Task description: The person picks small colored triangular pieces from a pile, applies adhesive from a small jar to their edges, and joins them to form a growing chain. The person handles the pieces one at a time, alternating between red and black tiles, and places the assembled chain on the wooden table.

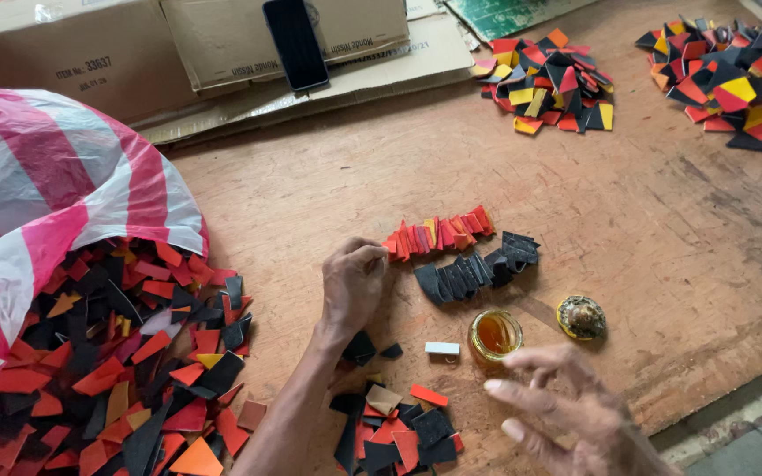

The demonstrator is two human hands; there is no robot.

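The row of red pieces [438,235] runs left to right on the bench [646,220], rising slightly rightward. My left grip [354,286] pinches its near-left end. My right grip [557,401] hovers spread, holding nothing, beside the glue jar [496,334].

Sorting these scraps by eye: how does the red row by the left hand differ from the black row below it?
The red row mixes red, orange and yellowish pieces; the black row is all black. The red row runs nearly straight, while the black row bends upward at its right end. The left hand touches the red row's end, not the black row. Both hold overlapped pieces on the brown board.
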